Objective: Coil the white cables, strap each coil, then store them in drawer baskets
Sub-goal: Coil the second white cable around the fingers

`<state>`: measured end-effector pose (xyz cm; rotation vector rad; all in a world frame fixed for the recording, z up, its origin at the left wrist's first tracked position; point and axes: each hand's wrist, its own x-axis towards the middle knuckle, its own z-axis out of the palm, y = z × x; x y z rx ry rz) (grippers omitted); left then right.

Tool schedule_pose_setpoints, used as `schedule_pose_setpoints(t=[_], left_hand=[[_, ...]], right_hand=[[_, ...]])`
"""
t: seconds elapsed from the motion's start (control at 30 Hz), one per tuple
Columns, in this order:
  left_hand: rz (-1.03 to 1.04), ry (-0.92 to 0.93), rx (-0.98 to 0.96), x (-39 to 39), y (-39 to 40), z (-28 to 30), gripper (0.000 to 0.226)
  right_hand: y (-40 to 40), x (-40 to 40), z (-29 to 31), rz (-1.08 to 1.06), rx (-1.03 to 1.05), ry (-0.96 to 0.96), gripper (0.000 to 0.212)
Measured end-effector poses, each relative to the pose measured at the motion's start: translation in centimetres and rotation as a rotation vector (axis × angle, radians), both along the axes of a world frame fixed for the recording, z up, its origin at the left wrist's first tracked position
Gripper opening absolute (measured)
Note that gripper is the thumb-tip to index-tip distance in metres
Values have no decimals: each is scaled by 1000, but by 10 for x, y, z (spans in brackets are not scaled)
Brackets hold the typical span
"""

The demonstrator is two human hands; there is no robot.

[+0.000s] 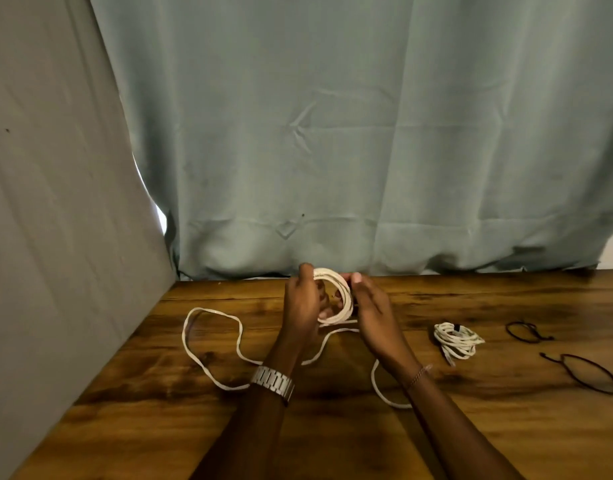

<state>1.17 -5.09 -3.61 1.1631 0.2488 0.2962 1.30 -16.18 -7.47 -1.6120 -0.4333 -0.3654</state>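
Observation:
A white cable coil (344, 299) stands upright above the wooden table (505, 427), held between both hands. My left hand (303, 303), with a metal watch on its wrist, grips the coil's left side. On the right side, my right hand (370, 306) pinches the coil's top. The cable's loose tail (211, 341) trails down from the coil and loops across the table to the left and under my wrists. A second white coil (455, 339), bound with a dark strap, lies on the table to the right.
Two dark loop straps (521, 331) (590, 374) lie at the right of the table. A grey-green curtain (367, 133) hangs behind the table's far edge. A grey fabric wall (55, 202) borders the left side.

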Motion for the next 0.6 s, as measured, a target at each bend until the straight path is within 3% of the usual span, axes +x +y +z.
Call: schedule_pose_setpoints(t=[0.13, 0.3, 0.6], left_hand=[[-21, -43, -63, 6, 7, 15, 37], [-148, -128, -161, 8, 13, 27, 46], [-330, -214, -264, 15, 20, 36, 50]], right_hand=[[-11, 8, 33, 38, -246, -144, 29], [-23, 12, 70, 54, -444, -140, 38], [-22, 3, 69, 119, -114, -81, 35]])
